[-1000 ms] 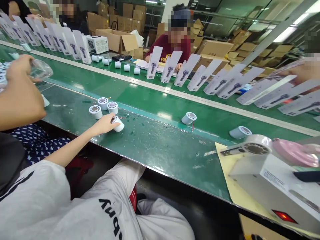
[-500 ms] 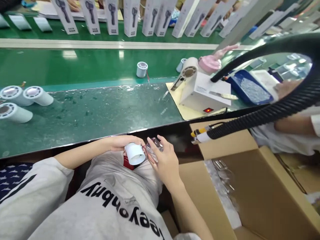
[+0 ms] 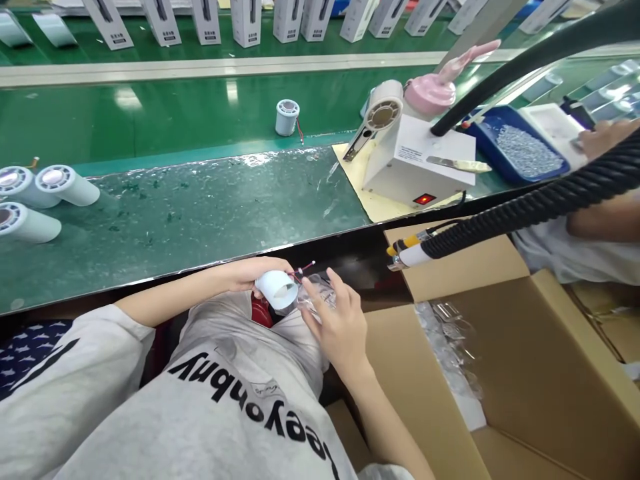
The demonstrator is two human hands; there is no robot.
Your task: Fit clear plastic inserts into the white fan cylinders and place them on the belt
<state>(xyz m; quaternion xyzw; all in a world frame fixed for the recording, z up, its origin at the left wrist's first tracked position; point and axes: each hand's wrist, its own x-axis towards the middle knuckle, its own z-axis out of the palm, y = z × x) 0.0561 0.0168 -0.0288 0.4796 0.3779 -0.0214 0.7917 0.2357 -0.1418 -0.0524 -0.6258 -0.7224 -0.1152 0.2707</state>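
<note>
Over my lap, my left hand (image 3: 253,272) is closed around a light-blue plastic cylinder (image 3: 275,287), its open end tilted towards me and to the right. From behind the cylinder, thin red wires (image 3: 297,273) with a small connector stick out to the right. A clear plastic piece (image 3: 319,292), cup-like and partly hidden, lies within the bent fingers of my right hand (image 3: 343,323). This piece is right beside the cylinder; whether the two touch, I cannot tell.
A white box-shaped device (image 3: 420,163) with a lit red switch stands on the green bench (image 3: 225,207). A black ribbed hose (image 3: 525,213) arches over an open carton (image 3: 540,360) at right. Light-blue cylinders (image 3: 70,185) lie at left; another cylinder (image 3: 287,118) stands beyond. A co-worker's hand (image 3: 607,137) is at far right.
The cylinder has turned and shifted slightly right and up. The wires' connector end now sticks out above the clear piece, and my right fingers have spread a little. The camera view has tilted down.
</note>
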